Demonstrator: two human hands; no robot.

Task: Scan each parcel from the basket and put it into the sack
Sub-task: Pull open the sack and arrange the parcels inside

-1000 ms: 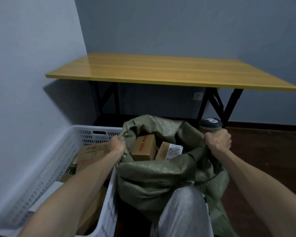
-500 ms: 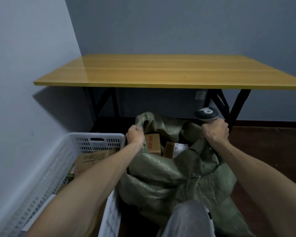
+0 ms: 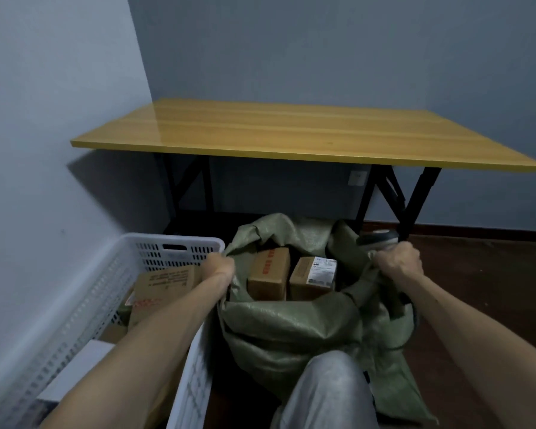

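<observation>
Head view: we look down at our two bare arms reaching forward. Our left hand clenches the left rim of the green woven sack. Our right hand grips the right rim, with the scanner poking up just behind its knuckles. Inside the wide-open sack stand a red-printed box and a white-labelled box, side by side. At left, the white basket holds another cardboard parcel. A yellow table stands behind.
</observation>
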